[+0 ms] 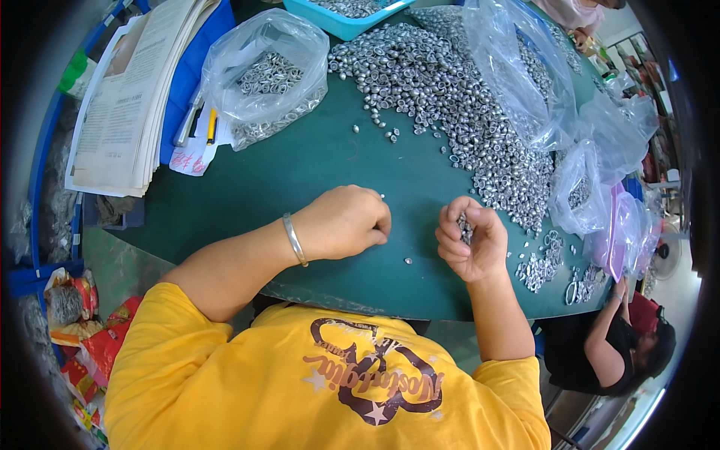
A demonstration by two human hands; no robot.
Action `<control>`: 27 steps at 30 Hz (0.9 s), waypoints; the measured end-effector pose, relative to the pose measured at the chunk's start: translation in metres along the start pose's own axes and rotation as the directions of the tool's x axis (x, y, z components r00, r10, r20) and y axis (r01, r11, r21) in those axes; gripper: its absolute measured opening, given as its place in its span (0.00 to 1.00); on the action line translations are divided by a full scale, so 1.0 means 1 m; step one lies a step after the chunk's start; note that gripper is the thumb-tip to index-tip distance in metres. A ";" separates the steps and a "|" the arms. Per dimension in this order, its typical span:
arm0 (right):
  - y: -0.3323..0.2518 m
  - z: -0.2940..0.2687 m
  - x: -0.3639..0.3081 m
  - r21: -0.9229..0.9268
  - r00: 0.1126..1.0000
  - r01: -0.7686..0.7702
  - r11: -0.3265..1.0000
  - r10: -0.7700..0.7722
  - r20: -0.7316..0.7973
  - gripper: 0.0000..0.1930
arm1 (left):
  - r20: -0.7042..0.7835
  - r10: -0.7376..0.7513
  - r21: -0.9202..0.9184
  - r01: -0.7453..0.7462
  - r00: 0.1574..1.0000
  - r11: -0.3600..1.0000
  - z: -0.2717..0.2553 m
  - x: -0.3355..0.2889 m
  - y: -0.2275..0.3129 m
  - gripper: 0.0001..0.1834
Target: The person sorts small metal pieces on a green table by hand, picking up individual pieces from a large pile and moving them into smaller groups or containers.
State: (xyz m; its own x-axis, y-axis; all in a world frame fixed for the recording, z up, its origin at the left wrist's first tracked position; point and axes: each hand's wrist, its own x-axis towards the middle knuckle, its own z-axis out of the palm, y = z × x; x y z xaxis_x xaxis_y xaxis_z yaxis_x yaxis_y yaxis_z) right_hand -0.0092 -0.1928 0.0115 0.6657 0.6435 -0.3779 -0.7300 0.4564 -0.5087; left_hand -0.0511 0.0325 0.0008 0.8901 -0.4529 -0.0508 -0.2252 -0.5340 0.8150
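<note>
My left hand [349,221], with a silver bangle [295,240] on its wrist, is over the green table [322,180]. Its fingers are curled down and pressed together; whatever they may pinch is hidden. To its right, my right hand [476,244] is raised palm inward, its fingers wrapped round several small silver oval metal pieces [466,227]. A single loose piece [408,261] lies on the table between the hands. Beyond my right hand spreads a large pile of similar silver pieces [480,127].
A clear bag [217,75] of silver rings stands at the far left, beside a cutter [212,126] and stacked papers [120,97]. A turquoise tray [349,28] stands at the back. More plastic bags [592,195] line the right side, where another person [607,345] sits.
</note>
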 end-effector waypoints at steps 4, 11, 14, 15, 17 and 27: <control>0.010 0.002 -0.001 0.345 0.994 -0.079 0.935 0.100 -0.044 0.11 | 0.078 -0.216 -0.842 0.180 0.973 0.509 -0.009 0.015 0.014 0.07; 0.046 0.029 0.032 0.425 0.966 0.171 0.889 -0.065 -0.252 0.12 | -0.520 0.498 0.198 -0.469 0.694 0.860 0.021 0.054 0.052 0.03; 0.026 0.028 0.024 0.415 0.934 0.263 0.871 -0.122 -0.334 0.12 | -0.471 0.577 0.328 -0.474 0.668 0.817 0.030 0.062 0.060 0.05; 0.021 0.029 0.023 0.411 0.925 0.281 0.867 -0.131 -0.356 0.12 | -0.472 0.594 0.337 -0.489 0.652 0.804 0.029 0.064 0.068 0.06; 0.011 0.028 0.017 0.400 0.903 0.309 0.863 -0.134 -0.408 0.12 | -0.480 0.574 0.253 -0.521 0.664 0.815 0.026 0.062 0.090 0.11; -0.226 -0.097 -0.019 -0.638 0.059 0.709 0.300 -0.927 -0.370 0.16 | -0.211 0.169 -0.826 -0.268 0.963 0.497 -0.066 0.001 0.229 0.26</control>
State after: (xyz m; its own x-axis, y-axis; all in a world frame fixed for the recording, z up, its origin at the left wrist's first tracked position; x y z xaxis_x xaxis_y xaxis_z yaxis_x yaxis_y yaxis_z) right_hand 0.1580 -0.3677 0.0582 0.7734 -0.6126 0.1630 0.3519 0.2009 -0.9142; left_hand -0.0761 -0.0431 0.2252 0.9027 -0.3754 0.2103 -0.0232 0.4456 0.8949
